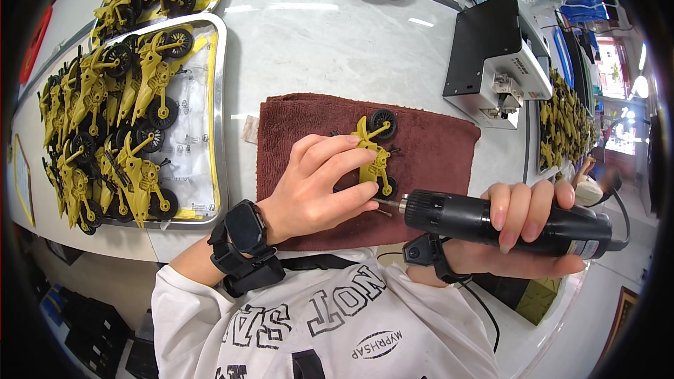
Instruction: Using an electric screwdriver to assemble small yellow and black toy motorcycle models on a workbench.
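Observation:
A yellow toy motorcycle (378, 161) with black wheels lies on a folded brown towel (439, 151) in front of me. My left hand (316, 182) is closed on its left side, fingers resting over the body and partly hiding it. In my right hand (526, 217) is a black electric screwdriver (449, 213), held nearly level with its bit pointing left. The bit's end is beside the motorcycle's near wheel, close to my left fingertips; whether it touches a screw I cannot tell.
At the left, a metal tray (219, 98) holds several yellow motorcycles; more trays stand behind it. A black and white machine (484, 56) is at the back right, with a heap of yellow parts (562, 123) beyond. A cable trails from the screwdriver. Another person (591, 186) is far right.

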### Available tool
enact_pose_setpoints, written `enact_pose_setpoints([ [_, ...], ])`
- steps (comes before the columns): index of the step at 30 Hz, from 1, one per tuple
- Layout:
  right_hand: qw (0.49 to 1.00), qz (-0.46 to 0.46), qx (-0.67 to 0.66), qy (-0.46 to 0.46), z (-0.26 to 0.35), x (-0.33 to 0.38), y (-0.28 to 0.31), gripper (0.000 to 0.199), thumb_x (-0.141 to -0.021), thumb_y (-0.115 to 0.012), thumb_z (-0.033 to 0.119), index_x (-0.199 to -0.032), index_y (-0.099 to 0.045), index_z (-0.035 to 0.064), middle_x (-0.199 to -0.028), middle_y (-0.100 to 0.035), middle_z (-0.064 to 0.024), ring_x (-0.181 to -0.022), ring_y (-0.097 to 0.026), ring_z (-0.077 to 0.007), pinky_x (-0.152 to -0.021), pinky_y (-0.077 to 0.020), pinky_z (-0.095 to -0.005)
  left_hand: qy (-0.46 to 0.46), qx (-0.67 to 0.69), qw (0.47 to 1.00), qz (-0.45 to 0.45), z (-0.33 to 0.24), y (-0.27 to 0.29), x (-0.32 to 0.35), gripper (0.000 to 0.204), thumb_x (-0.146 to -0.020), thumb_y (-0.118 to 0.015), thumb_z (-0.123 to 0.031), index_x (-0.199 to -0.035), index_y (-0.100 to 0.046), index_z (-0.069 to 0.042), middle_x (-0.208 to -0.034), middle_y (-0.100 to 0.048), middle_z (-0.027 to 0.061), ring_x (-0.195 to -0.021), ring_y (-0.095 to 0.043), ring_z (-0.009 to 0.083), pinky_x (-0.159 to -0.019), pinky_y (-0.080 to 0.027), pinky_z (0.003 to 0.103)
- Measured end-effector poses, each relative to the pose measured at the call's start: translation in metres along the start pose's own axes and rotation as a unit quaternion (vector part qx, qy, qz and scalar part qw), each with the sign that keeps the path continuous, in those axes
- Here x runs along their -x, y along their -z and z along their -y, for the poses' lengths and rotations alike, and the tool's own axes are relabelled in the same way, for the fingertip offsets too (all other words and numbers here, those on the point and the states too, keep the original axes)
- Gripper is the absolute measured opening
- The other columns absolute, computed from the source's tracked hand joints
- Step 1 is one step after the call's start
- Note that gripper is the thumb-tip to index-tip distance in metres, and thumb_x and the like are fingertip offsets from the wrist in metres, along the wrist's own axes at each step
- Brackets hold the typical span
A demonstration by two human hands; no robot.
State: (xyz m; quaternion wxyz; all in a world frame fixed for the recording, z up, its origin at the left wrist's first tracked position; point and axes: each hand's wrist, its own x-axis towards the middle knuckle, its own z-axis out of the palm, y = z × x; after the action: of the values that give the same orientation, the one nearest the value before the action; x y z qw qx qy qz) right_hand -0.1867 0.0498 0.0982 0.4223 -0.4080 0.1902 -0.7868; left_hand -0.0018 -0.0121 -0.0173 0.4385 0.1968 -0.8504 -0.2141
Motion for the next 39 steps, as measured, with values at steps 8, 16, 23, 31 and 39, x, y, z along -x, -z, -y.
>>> enact_pose_setpoints([
  [8, 1.0, -0.004, -0.011, 0.027, 0.001, 0.003, 0.002, 0.062, -0.082, -0.06, 0.051, -0.114, -0.038, 0.0032, -0.074, -0.047, -0.0055, -0.055, -0.049, -0.0171, -0.061, -0.0417, -0.0346, 0.001, 0.0, 1.0, 0.005, 0.0, 0.003, 0.0, 0.025, -0.078, -0.065, -0.036, -0.093, -0.069, -0.016, -0.109, -0.057, 0.0071, -0.105, -0.046, 0.0276, -0.083, -0.041, 0.041],
  [16, 0.996, -0.053, -0.071, 0.027, -0.001, 0.005, 0.002, 0.056, -0.081, -0.063, 0.047, -0.11, -0.042, 0.0036, -0.071, -0.047, -0.0034, -0.053, -0.049, -0.0147, -0.058, -0.041, -0.0323, 0.001, 0.012, 0.999, -0.036, -0.001, 0.009, 0.003, 0.032, -0.084, -0.057, -0.042, -0.093, -0.07, -0.015, -0.103, -0.059, 0.006, -0.1, -0.048, 0.0265, -0.082, -0.044, 0.036],
  [23, 0.991, -0.081, -0.103, 0.022, -0.007, 0.006, 0.002, 0.057, -0.082, -0.062, 0.048, -0.111, -0.042, 0.004, -0.071, -0.046, -0.0023, -0.053, -0.047, -0.0134, -0.057, -0.0391, -0.0302, -0.005, 0.054, 0.998, -0.027, -0.001, 0.012, 0.003, 0.028, -0.082, -0.062, -0.035, -0.092, -0.067, -0.01, -0.103, -0.059, 0.0073, -0.098, -0.05, 0.0256, -0.075, -0.045, 0.036],
  [31, 0.994, -0.043, -0.097, 0.012, 0.003, 0.002, 0.005, 0.056, -0.081, -0.064, 0.046, -0.111, -0.042, 0.0035, -0.071, -0.046, -0.0034, -0.055, -0.047, -0.0144, -0.059, -0.0387, -0.0299, 0.085, 0.154, 0.984, -0.017, -0.001, 0.01, 0.0, 0.048, -0.082, -0.061, -0.039, -0.119, -0.055, -0.008, -0.129, -0.044, 0.0151, -0.111, -0.043, 0.0327, -0.093, -0.037, 0.043],
  [39, 0.997, -0.03, 0.0, 0.077, 0.03, 0.006, 0.014, 0.059, -0.079, -0.065, 0.046, -0.11, -0.042, 0.0014, -0.07, -0.045, -0.0057, -0.055, -0.047, -0.0175, -0.06, -0.0387, -0.033, 0.159, -0.019, 0.961, 0.224, -0.01, 0.003, -0.019, 0.077, -0.062, -0.069, -0.027, -0.13, -0.04, -0.009, -0.137, -0.032, 0.0222, -0.124, -0.032, 0.0382, -0.101, -0.024, 0.052],
])
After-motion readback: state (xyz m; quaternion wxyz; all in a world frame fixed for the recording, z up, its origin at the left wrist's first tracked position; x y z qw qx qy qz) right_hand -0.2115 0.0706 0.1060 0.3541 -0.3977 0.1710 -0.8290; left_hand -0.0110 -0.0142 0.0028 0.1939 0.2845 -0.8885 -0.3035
